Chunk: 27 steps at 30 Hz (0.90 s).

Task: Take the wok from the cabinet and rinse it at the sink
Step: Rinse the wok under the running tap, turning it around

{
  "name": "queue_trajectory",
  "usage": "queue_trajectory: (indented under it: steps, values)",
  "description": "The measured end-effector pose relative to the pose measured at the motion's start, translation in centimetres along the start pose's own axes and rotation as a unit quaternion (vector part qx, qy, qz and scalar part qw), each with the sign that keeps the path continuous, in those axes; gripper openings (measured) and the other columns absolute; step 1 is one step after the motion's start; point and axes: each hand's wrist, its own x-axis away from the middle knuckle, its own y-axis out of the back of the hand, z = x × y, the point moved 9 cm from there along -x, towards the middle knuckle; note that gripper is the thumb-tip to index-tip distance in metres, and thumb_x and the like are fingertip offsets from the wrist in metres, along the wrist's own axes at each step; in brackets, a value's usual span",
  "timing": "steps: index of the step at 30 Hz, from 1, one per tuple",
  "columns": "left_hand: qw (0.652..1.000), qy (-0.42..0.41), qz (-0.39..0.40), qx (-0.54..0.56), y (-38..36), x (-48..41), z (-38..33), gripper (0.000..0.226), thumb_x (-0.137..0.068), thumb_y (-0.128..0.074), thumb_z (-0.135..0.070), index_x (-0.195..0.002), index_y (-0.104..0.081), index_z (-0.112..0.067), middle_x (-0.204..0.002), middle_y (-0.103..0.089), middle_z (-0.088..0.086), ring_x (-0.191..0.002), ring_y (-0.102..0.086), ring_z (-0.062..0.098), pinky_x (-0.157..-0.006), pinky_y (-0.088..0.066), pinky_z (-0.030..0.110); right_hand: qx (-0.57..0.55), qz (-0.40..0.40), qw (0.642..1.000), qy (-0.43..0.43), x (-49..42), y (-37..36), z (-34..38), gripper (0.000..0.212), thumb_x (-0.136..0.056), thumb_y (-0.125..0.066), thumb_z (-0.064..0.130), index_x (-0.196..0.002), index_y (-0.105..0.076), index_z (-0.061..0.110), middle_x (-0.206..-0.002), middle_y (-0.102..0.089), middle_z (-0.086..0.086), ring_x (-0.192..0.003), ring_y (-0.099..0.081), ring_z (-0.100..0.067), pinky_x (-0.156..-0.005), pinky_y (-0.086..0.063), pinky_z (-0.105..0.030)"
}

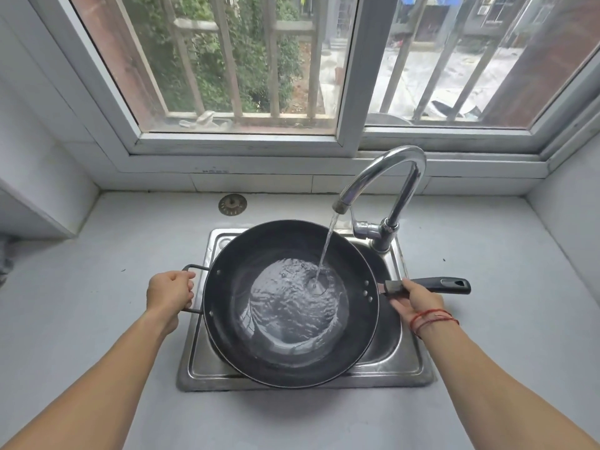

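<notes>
A black wok [233, 316] hangs over the steel sink [409, 365], covering most of the basin. Water runs from the curved chrome tap [386, 177] into the wok and pools, rippling, in its bottom. My left hand [170, 292] grips the small loop handle on the wok's left side. My right hand [414, 298] holds the long black handle [444, 285] close to the wok, fingers curled under it. A red string is tied round my right wrist.
A pale countertop [97, 287] surrounds the sink on all sides. A round drain strainer [232, 204] lies on the counter behind the sink. A barred window [246, 66] fills the wall behind. Tiled walls close in at left and right.
</notes>
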Motion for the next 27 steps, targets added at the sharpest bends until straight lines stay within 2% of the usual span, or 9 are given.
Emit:
queue_trajectory:
  steps: [4,6,8,11,16,22,24,27]
  values:
    - [1.0,0.0,-0.003,0.011,0.1,0.1,-0.1,0.024,-0.098,-0.046,-0.001,-0.085,-0.065,-0.004,-0.066,-0.046,0.006,-0.053,-0.033,0.019,-0.049,-0.029,0.027,-0.015,-0.004,1.0,-0.005,-0.4,-0.2,0.0,0.034,-0.093,-0.058,-0.002,-0.126,-0.051,-0.007,-0.094,-0.066,-0.022,-0.059,-0.072,-0.028,-0.044,-0.057,-0.043]
    - [1.0,0.001,0.001,0.019,0.2,0.2,0.0,0.024,-0.098,-0.044,-0.001,-0.085,-0.064,-0.003,-0.065,-0.045,0.005,-0.052,-0.032,0.017,-0.044,-0.029,0.023,-0.007,-0.008,1.0,-0.002,-0.3,-0.2,0.1,0.036,-0.094,-0.057,-0.002,-0.128,-0.05,-0.007,-0.094,-0.066,-0.023,-0.056,-0.071,-0.027,-0.043,-0.056,-0.043]
    - [1.0,-0.001,0.005,0.026,0.3,0.3,-0.1,0.025,-0.099,-0.041,-0.001,-0.085,-0.063,-0.002,-0.064,-0.044,0.004,-0.051,-0.032,0.015,-0.04,-0.028,0.02,-0.003,-0.001,1.0,0.004,-0.1,-0.3,0.1,0.037,-0.094,-0.055,-0.003,-0.13,-0.047,-0.008,-0.1,-0.065,-0.026,-0.063,-0.073,-0.03,-0.046,-0.057,-0.045]
    - [1.0,-0.004,-0.002,0.03,0.7,0.6,-0.3,0.026,-0.098,-0.04,-0.001,-0.088,-0.063,-0.001,-0.065,-0.045,0.003,-0.052,-0.032,0.014,-0.043,-0.027,0.021,-0.01,0.008,1.0,0.009,0.2,-0.3,0.1,0.041,-0.094,-0.052,-0.006,-0.134,-0.043,-0.008,-0.116,-0.06,-0.028,-0.081,-0.069,-0.038,-0.051,-0.056,-0.05]
    - [0.999,-0.022,-0.021,0.037,1.6,1.5,-1.7,0.029,-0.094,-0.038,0.004,-0.076,-0.06,-0.001,-0.069,-0.05,0.004,-0.055,-0.033,0.015,-0.037,-0.027,0.017,-0.016,0.013,1.0,0.008,0.7,-0.7,0.0,0.044,-0.094,-0.051,-0.008,-0.136,-0.039,-0.006,-0.108,-0.059,-0.027,-0.081,-0.065,-0.036,-0.044,-0.055,-0.05]
    - [0.997,-0.051,-0.031,0.047,2.6,1.8,-4.2,0.029,-0.095,-0.039,0.0,-0.075,-0.06,-0.002,-0.07,-0.051,0.002,-0.055,-0.036,0.015,-0.049,-0.028,0.025,-0.021,0.012,1.0,0.017,1.0,-1.9,0.5,0.044,-0.09,-0.055,-0.007,-0.133,-0.044,-0.005,-0.107,-0.062,-0.027,-0.094,-0.067,-0.039,-0.056,-0.057,-0.057]
    - [0.996,-0.066,-0.034,0.047,3.0,1.8,-5.1,0.029,-0.095,-0.039,0.0,-0.074,-0.059,-0.003,-0.07,-0.052,0.001,-0.054,-0.036,0.015,-0.051,-0.028,0.026,-0.014,0.015,1.0,0.019,1.1,-2.5,0.7,0.036,-0.088,-0.059,-0.008,-0.123,-0.05,-0.003,-0.107,-0.063,-0.027,-0.094,-0.067,-0.038,-0.06,-0.056,-0.058]
    - [0.994,-0.09,-0.041,0.043,3.5,1.9,-6.5,0.029,-0.096,-0.04,-0.001,-0.074,-0.059,-0.003,-0.074,-0.055,0.001,-0.056,-0.038,0.015,-0.054,-0.031,0.027,-0.012,0.028,0.999,0.029,1.2,-3.6,1.0,0.025,-0.085,-0.06,-0.011,-0.108,-0.055,-0.002,-0.102,-0.063,-0.026,-0.085,-0.067,-0.033,-0.056,-0.058,-0.052]
